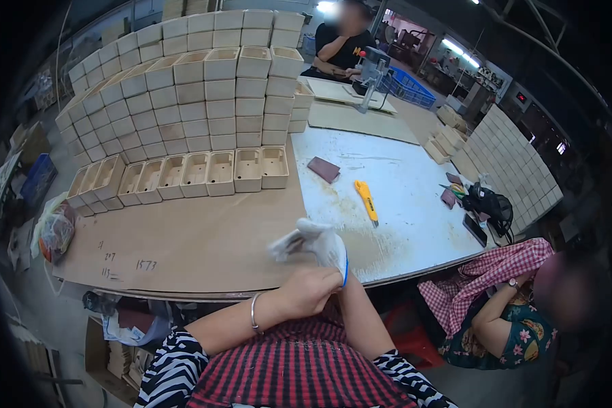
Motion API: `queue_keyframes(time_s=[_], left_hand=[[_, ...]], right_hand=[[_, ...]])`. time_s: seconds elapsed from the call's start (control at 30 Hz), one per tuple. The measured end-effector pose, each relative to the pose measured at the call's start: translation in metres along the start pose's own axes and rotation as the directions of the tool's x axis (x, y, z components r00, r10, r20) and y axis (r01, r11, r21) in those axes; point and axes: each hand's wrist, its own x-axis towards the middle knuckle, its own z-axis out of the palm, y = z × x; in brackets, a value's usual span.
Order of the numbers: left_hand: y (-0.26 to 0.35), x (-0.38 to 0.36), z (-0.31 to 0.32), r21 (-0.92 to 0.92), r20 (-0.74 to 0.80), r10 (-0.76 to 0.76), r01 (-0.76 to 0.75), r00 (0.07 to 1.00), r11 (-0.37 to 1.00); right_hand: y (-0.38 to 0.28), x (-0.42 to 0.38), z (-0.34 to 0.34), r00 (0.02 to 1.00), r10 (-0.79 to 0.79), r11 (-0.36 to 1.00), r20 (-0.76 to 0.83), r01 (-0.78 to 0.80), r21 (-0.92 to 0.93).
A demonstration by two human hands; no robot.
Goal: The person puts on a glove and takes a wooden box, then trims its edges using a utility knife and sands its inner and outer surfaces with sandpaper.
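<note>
A white glove (331,250) with a blue-edged cuff covers my right hand (314,239), which is raised over the near edge of the table. Its gloved fingers point left and look apart, partly blurred. My left hand (313,291), bare and with a bracelet at the wrist, is closed on the glove's cuff at my right wrist. Beyond the hands, a yellow cutter (366,202) lies on the white board, and a brown abrasive piece (324,169) lies farther back.
Stacked wooden boxes (183,122) fill the table's back left, with open boxes (221,168) in front. At right lie a phone (475,230) and a black bag (491,207). One person (341,51) is across the table; another (503,330) sits at the right.
</note>
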Motion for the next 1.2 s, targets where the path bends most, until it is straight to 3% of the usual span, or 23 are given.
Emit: queue_keyframes(time_s=[0.07,0.1,0.2,0.23,0.27,0.33,0.37,0.43,0.47,0.5,0.57,0.6,0.63,0.73,0.9,1.0,1.03,1.1,1.13,1.17,1.2], left_hand=[[0.002,-0.005,0.005,-0.021,-0.012,0.015,-0.015,1.000,1.000],[0.002,-0.006,0.008,-0.034,-0.020,0.023,-0.023,1.000,0.999],[-0.001,-0.007,0.008,-0.060,-0.020,-0.005,0.004,1.000,0.998],[0.000,-0.008,0.009,-0.077,-0.015,-0.020,0.019,1.000,0.997],[-0.001,-0.007,0.008,-0.075,-0.010,-0.021,0.020,1.000,0.997],[-0.004,-0.001,0.002,-0.093,-0.001,-0.027,0.027,1.000,0.995],[-0.004,0.001,0.002,-0.107,0.000,-0.037,0.037,0.999,0.994],[-0.004,0.007,0.000,-0.134,0.007,-0.010,0.010,1.000,0.991],[-0.003,0.010,0.000,-0.165,0.015,0.019,-0.016,1.000,0.986],[-0.002,0.012,0.000,-0.196,0.021,0.048,-0.043,0.999,0.980],[-0.001,0.011,0.003,-0.215,0.035,0.038,-0.029,0.999,0.976],[-0.001,0.011,0.005,-0.229,0.041,0.037,-0.026,0.998,0.973],[-0.002,0.012,0.007,-0.243,0.048,0.037,-0.025,0.998,0.970],[-0.009,0.012,0.012,-0.261,0.081,-0.015,0.036,0.997,0.965],[-0.019,0.008,0.016,-0.289,0.148,-0.048,0.089,0.988,0.953],[-0.027,0.014,0.016,-0.315,0.147,-0.059,0.103,0.987,0.944],[-0.030,0.016,0.016,-0.327,0.144,-0.061,0.105,0.988,0.939],[-0.037,0.017,0.018,-0.350,0.189,-0.093,0.156,0.978,0.924],[-0.042,0.019,0.018,-0.367,0.228,-0.115,0.195,0.967,0.910],[-0.049,0.021,0.020,-0.382,0.267,-0.136,0.234,0.954,0.894],[-0.062,0.020,0.027,-0.383,0.267,-0.136,0.234,0.954,0.894]], right_hand=[[0.000,0.003,0.006,0.883,0.461,0.887,-0.090,-0.455,0.080],[0.000,0.003,0.011,0.881,0.464,0.885,-0.087,-0.458,0.081],[-0.004,0.004,0.038,0.985,0.135,0.981,-0.105,-0.117,0.157],[-0.003,0.005,0.042,0.985,0.137,0.979,-0.104,-0.119,0.164],[-0.003,0.008,0.046,0.992,-0.075,0.954,-0.104,0.102,0.280],[-0.005,0.014,0.047,0.862,-0.474,0.723,-0.178,0.497,0.481],[-0.007,0.013,0.043,0.863,-0.472,0.721,-0.182,0.496,0.483],[-0.020,0.009,0.030,0.910,-0.407,0.912,0.072,0.402,0.079],[-0.024,0.008,0.029,0.927,-0.331,0.923,0.176,0.357,-0.144],[-0.026,0.006,0.030,0.926,-0.336,0.923,0.173,0.360,-0.138],[-0.028,0.000,0.035,0.997,0.003,0.989,0.080,0.009,-0.145],[-0.029,-0.002,0.035,0.983,0.179,0.975,0.036,-0.172,-0.139],[-0.026,0.000,0.033,0.983,0.180,0.975,0.033,-0.174,-0.136],[-0.007,0.010,0.026,0.969,-0.208,0.932,-0.129,0.237,0.274],[-0.009,-0.004,0.009,0.944,-0.318,0.919,0.088,0.284,0.274],[-0.015,-0.007,-0.003,0.878,-0.453,0.599,-0.152,0.426,0.678],[-0.022,-0.005,0.003,0.877,-0.453,0.595,-0.158,0.430,0.679],[-0.038,-0.002,0.018,0.858,-0.513,0.819,-0.002,0.490,0.298],[-0.045,0.002,0.019,0.854,-0.512,0.859,0.088,0.507,0.075],[-0.047,0.002,0.008,0.855,-0.512,0.859,0.087,0.507,0.075],[-0.048,-0.003,-0.011,0.903,-0.415,0.906,0.110,0.398,0.148]])
